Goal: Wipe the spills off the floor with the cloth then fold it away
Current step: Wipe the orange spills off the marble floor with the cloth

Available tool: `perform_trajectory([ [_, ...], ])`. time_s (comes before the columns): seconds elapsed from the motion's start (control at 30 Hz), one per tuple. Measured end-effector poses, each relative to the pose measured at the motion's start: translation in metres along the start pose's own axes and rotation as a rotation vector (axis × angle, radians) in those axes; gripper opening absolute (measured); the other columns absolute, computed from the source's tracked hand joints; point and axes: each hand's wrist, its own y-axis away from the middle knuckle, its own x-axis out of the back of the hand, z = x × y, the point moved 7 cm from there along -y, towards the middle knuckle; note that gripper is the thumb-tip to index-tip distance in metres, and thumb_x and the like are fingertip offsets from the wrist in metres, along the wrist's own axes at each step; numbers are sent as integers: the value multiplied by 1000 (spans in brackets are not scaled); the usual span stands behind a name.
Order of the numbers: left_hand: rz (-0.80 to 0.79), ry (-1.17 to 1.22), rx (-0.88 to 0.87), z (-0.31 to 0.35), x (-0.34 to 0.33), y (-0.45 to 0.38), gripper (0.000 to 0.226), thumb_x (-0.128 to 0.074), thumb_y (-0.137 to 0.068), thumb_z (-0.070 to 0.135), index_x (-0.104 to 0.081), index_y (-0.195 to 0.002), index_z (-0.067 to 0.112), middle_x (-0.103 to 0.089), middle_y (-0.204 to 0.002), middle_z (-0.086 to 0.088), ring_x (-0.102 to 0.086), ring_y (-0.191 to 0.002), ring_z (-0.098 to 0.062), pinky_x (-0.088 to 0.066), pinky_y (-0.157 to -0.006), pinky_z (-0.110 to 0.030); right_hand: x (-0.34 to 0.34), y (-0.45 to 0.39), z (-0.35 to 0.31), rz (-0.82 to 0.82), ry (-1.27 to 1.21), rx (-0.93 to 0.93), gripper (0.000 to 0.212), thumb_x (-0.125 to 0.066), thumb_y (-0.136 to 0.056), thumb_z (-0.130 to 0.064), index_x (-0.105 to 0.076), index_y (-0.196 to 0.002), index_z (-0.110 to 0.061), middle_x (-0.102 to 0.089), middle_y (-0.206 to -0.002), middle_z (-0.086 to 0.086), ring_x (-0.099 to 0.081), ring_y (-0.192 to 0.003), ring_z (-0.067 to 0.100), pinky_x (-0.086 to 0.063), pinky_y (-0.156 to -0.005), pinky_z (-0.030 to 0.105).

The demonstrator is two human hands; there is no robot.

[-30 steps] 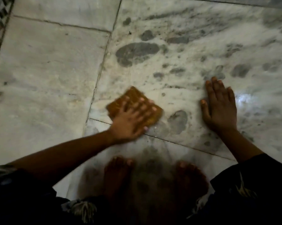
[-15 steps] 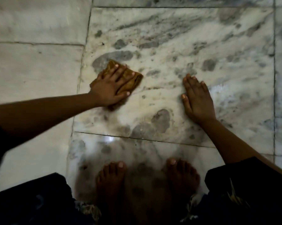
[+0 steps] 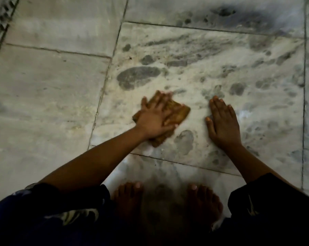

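The left hand (image 3: 155,119) lies flat w/ straight fingers spread on the folded brown cloth (image 3: 178,113), pressing it on the marble floor (image 3: 48,96). The right hand (image 3: 221,123) is just right of the cloth, palm down, fingers straight and together, holding nothing. To wipe well, I think: keep even pressure, use overlapping strokes, and go toward the dark oval patch (image 3: 137,78) just beyond the cloth. The cloth looks soft and thick; the floor is smooth, glossy, grey-veined, so spill vs. vein is hard to tell.
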Motion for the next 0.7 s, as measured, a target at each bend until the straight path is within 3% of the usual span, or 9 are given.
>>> perform_trajectory([
  [0.07,43,43,198,-37,11,0,77,-17,-72,74,-12,-144,48,0,-159,-5,2,-144,-31,-15,-109,-56,1,0,-1,4,-6,4,59,-26,-94,-37,-32,-145,-6,-30,-151,12,-27,-140,24,-12,-114,35],
  [0.2,135,66,385,-62,19,26,70,-34,-77,62,-30,-143,39,-22,-153,-11,-17,-138,-38,-31,-97,-53,-2,1,2,-11,-21,-7,60,-23,-95,-38,-31,-145,-6,-29,-152,12,-25,-141,24,-10,-115,34],
  [0.33,141,80,433,-47,20,46,64,-58,-81,43,-36,-140,34,-31,-143,-14,-29,-122,-39,-39,-84,-46,2,0,-4,-20,-30,-36,64,-18,-93,-43,-28,-146,-9,-25,-154,11,-22,-142,24,-8,-115,35],
  [0.43,138,133,429,-38,23,54,61,-58,-83,34,-37,-140,32,-38,-137,-12,-35,-116,-35,-37,-66,-34,7,2,-13,-15,-11,-39,65,-16,-93,-45,-23,-148,-11,-21,-155,11,-19,-143,23,-8,-115,37],
  [0.53,159,214,404,-42,23,57,55,-50,-82,38,-43,-136,31,-50,-128,-7,-42,-111,-31,-38,-66,-33,14,4,-21,-38,-4,-14,66,-17,-93,-45,-24,-148,-9,-20,-155,12,-20,-143,24,-11,-115,39],
  [0.6,251,532,444,-55,38,56,52,-45,-79,40,-51,-129,26,-60,-112,-2,-51,-101,-26,-40,-72,-31,27,4,-28,-13,-6,1,65,-19,-93,-44,-26,-147,-8,-22,-155,13,-22,-142,26,-13,-115,41],
  [0.7,320,1277,584,-66,60,54,25,-47,-93,17,-56,-117,15,-61,-96,1,-56,-95,-23,-46,-72,-26,45,-5,-41,29,-37,14,63,-22,-94,-43,-28,-146,-8,-25,-153,14,-23,-142,28,-15,-114,41],
])
